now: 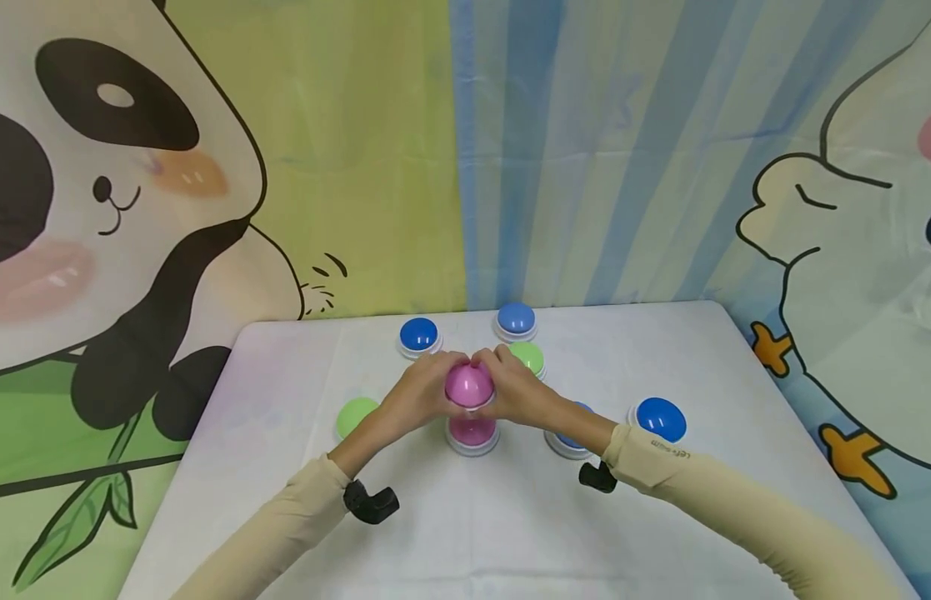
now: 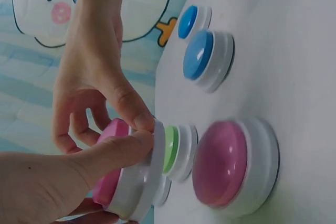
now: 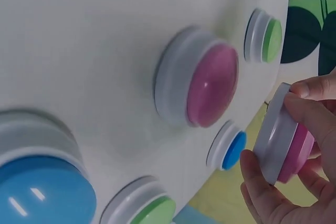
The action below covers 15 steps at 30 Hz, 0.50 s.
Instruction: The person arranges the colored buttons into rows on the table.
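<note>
A pink dome push button with a white base point(image 1: 468, 385) is held up over the table between both hands. My left hand point(image 1: 420, 390) grips its left side and my right hand point(image 1: 516, 387) its right side. In the left wrist view both thumbs press the white base point(image 2: 139, 182) while fingers curl round the pink dome. The right wrist view shows the same raised button point(image 3: 278, 140) tilted, clear of the table. Beneath it, a second pink button point(image 1: 473, 433) stands on the white cloth, touched by neither hand.
Around the hands stand a green button point(image 1: 356, 414) at left, another green button point(image 1: 528, 357) behind the right hand, and several blue buttons, one at far right point(image 1: 662, 418). The right forearm partly covers a blue button point(image 1: 572, 442). Cartoon-printed curtains point(image 1: 360, 167) border the white table point(image 1: 285, 400).
</note>
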{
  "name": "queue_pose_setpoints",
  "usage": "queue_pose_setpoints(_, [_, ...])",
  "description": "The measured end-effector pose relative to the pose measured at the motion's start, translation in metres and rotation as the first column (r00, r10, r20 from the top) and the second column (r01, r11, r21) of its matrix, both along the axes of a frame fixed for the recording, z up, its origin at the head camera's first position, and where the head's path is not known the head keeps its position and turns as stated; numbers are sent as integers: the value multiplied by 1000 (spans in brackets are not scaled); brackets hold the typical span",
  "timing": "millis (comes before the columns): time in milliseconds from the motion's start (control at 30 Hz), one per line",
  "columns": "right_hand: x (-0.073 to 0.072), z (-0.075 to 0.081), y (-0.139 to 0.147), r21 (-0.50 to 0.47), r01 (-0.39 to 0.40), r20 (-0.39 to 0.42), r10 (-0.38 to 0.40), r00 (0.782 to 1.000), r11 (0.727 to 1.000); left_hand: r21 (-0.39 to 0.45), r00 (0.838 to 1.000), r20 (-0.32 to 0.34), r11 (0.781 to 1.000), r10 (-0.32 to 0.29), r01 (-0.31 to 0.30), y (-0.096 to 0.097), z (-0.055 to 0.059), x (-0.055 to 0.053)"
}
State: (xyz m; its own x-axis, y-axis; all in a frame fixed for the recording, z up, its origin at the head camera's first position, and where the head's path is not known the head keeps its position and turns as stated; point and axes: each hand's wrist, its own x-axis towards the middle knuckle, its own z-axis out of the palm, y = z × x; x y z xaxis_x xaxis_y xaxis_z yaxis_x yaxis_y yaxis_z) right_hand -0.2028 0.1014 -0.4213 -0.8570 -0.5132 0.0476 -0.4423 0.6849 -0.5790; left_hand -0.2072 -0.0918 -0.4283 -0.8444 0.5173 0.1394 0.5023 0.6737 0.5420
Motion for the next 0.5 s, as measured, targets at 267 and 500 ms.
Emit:
queue_pose_setpoints(267, [37, -2, 3, 9, -3, -45, 4, 999, 1000, 14, 998, -51, 1000, 25, -25, -2, -5, 39])
queue_pose_setpoints(500, [70, -11, 9, 38, -26, -72, 28, 997, 999, -5, 998, -67, 1000, -19, 19, -2, -13, 69])
